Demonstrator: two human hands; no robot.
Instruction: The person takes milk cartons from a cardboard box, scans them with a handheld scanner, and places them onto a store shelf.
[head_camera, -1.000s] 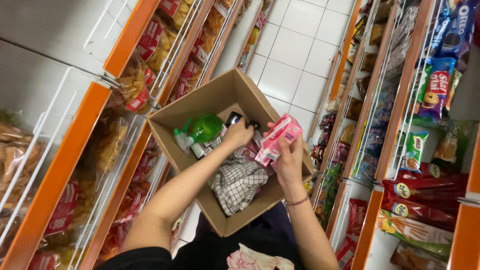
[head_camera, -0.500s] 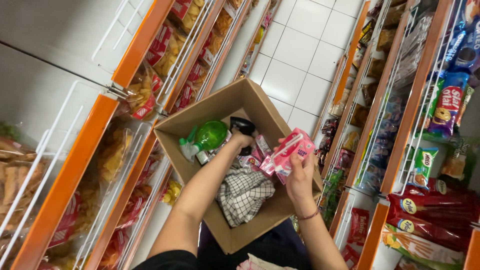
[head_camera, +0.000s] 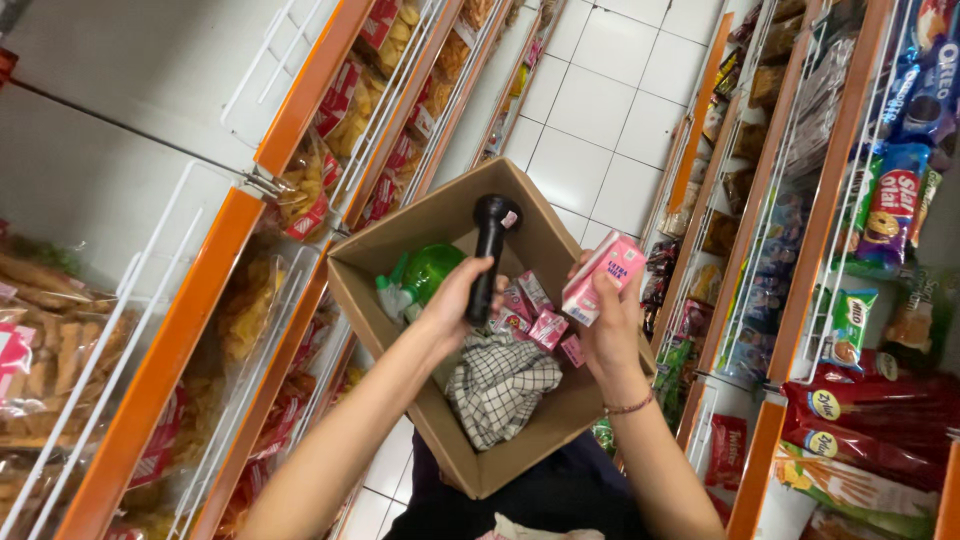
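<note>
Two bare forearms without sleeves rise from the lower frame. A thin beaded bracelet (head_camera: 628, 406) circles the right wrist, right of centre. Dark clothing (head_camera: 545, 495) shows at bottom centre.

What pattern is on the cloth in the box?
White with a thin black grid check on the cloth, clearest in the head view.

We see a pink carton (head_camera: 603, 277) over the cardboard box's (head_camera: 400, 255) right edge, small pink cartons (head_camera: 535, 312) inside it, and red snack bags (head_camera: 868, 400) on the right shelf's edge.
</note>
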